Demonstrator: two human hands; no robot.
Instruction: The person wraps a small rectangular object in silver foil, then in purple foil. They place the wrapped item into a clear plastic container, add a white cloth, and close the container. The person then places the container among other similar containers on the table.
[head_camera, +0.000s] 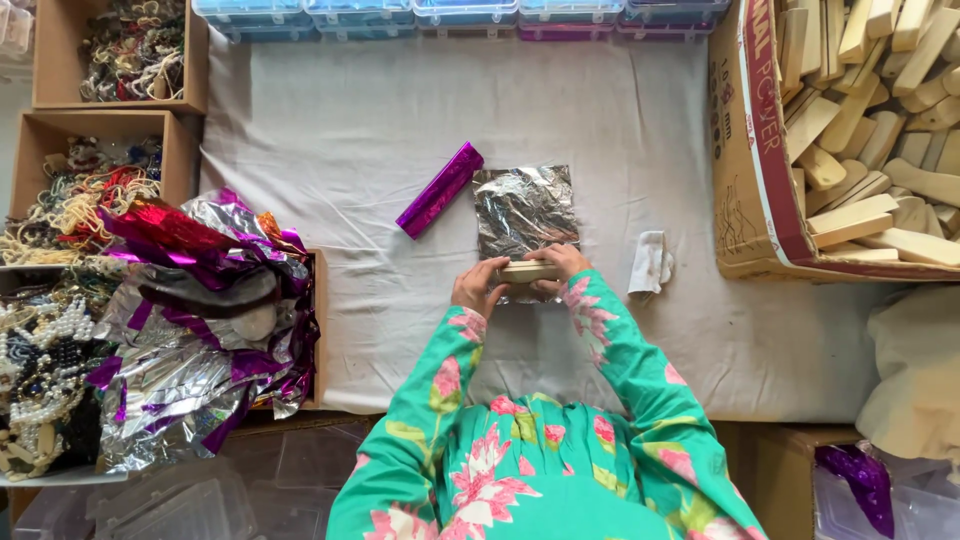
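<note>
We held a wooden block (527, 271) over the silver foil sheet (523, 208), left hand (478, 288) and right hand (562, 262) both gripping its ends; purple wrapped block (439, 189) lay beside

You wear a loose garment of bright teal-green cloth, printed all over with large pink flowers — each with paler pink petals and small yellow-green leaves beside it. Its long sleeves reach down to your wrists, where the cuffs carry the same pink bloom. The cloth gathers in soft folds across your front — no buttons or seams show.
</note>
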